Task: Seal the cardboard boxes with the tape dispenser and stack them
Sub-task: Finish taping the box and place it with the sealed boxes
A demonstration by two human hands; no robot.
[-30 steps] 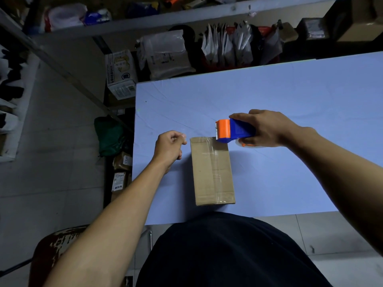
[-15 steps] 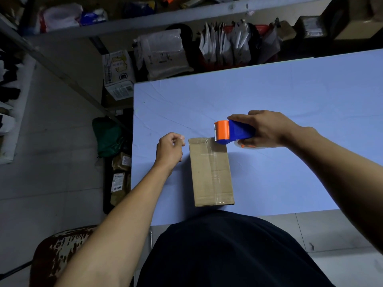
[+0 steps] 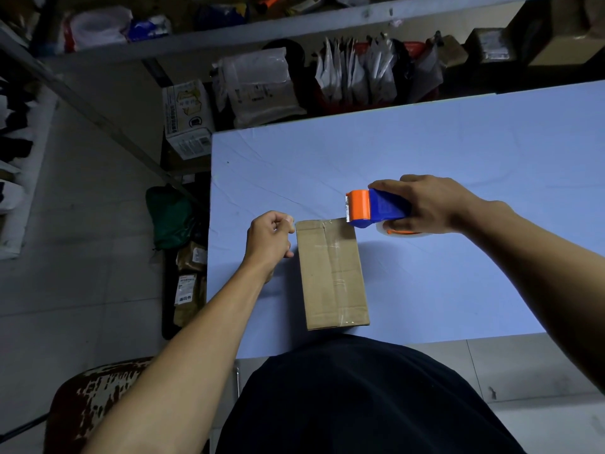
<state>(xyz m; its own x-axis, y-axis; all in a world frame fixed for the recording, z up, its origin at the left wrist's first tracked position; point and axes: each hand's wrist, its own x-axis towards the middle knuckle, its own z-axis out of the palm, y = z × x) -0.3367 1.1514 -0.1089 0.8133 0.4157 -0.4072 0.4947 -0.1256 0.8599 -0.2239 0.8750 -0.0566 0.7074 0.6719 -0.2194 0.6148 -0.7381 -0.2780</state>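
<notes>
Tape already runs along the cardboard box [image 3: 332,273] seam. Right hand [image 3: 429,204] grips the tape dispenser [image 3: 373,208] at its far edge; left hand [image 3: 268,240], curled, apparently pinches nothing. Stacking remains.

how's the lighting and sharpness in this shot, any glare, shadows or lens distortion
Head view: dim overall, the shelves at the top nearly black, the blue table brightest. The cardboard box throws a soft shadow to its right; faint glare shows on its clear tape. Wide-angle bending curves the table edge and shelf rails. The hands, left and right, and the tape dispenser look sharp, no motion blur.
</notes>
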